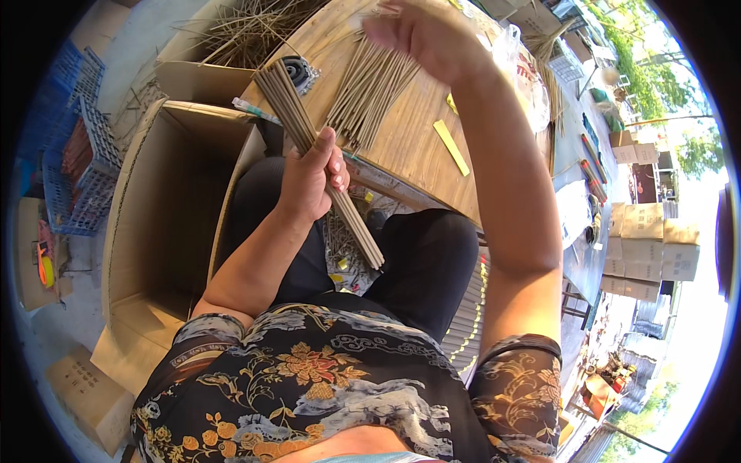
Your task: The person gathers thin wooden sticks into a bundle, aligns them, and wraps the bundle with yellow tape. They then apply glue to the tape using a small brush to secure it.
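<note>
My left hand (312, 177) is wrapped around a bundle of sticks (356, 220), the thumb pressed along the top and the fingers curled beneath. The sticks are slim, straight, round rods of a dull brown, packed into a tight column that slants from the table's edge down over the gap between my knees, its lower ends nearly level.

My right hand (428, 38) is stretched out above the far end of a loose pile of sticks (374, 92). It is blurred, its fingers bent, and I cannot tell whether they grip anything. The pile fans out unevenly on the wooden table (405, 166), whose smooth, honey-coloured top shows a streaky grain and a curved outline. A flat, narrow yellow strip (451, 147) lies to the right of the pile; a dark, ring-shaped object (296, 71) sits to its left.

On my left stands a deep cardboard box (158, 220), its brown walls plain and matte. Behind it, another carton (208, 81) holds a bristly tangle of thin, straw-like stalks (255, 35).
</note>
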Action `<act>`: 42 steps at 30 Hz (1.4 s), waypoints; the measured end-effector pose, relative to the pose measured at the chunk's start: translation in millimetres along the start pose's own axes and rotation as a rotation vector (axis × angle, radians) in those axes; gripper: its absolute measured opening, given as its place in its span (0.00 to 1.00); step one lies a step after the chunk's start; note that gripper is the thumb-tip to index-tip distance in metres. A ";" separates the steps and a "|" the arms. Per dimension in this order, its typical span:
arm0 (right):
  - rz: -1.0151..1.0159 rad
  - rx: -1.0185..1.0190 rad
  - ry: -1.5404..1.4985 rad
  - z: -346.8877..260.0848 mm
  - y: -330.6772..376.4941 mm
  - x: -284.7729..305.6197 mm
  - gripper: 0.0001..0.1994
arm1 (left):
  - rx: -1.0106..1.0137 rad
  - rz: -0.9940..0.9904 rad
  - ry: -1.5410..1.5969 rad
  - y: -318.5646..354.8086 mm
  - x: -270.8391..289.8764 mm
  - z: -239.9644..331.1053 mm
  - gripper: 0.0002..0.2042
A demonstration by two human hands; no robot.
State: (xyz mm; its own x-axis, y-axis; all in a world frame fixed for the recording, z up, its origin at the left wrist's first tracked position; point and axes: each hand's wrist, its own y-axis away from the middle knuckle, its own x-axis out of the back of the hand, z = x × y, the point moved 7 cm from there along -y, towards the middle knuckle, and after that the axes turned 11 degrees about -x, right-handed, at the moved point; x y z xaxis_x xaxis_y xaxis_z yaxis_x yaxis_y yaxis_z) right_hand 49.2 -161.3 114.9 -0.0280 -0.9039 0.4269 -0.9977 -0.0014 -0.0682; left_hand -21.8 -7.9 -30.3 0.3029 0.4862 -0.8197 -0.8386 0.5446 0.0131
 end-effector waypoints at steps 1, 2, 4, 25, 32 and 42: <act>0.092 -0.234 -0.790 -2.5 -17.3 7.8 0.05 | -0.010 0.014 -0.016 -0.7 4.2 3.7 0.16; 0.181 -0.223 -0.711 8.1 -30.0 17.4 0.09 | -0.019 0.028 -0.031 -2.0 8.2 6.4 0.16; 0.372 -0.256 -0.411 23.6 -21.7 23.6 0.05 | -0.007 0.035 0.000 -4.2 12.9 7.6 0.17; 0.329 -0.897 0.151 178.5 52.9 -21.3 0.13 | 0.085 0.037 0.030 -6.5 9.1 -2.2 0.15; 0.362 -0.949 -0.071 174.9 58.9 -20.6 0.08 | 0.091 0.037 0.036 -6.0 9.4 -4.7 0.15; 0.519 -0.478 0.034 57.7 142.0 -41.1 0.08 | 0.108 0.041 0.120 -6.5 6.5 3.1 0.16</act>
State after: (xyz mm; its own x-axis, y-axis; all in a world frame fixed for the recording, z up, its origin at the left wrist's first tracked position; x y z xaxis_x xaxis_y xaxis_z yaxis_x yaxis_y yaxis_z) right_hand -87.7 -149.1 35.6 -0.5015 -0.7232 0.4749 -0.7727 0.6213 0.1301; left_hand -13.0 -6.1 -33.9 0.2077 0.4280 -0.8796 -0.7934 0.5997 0.1045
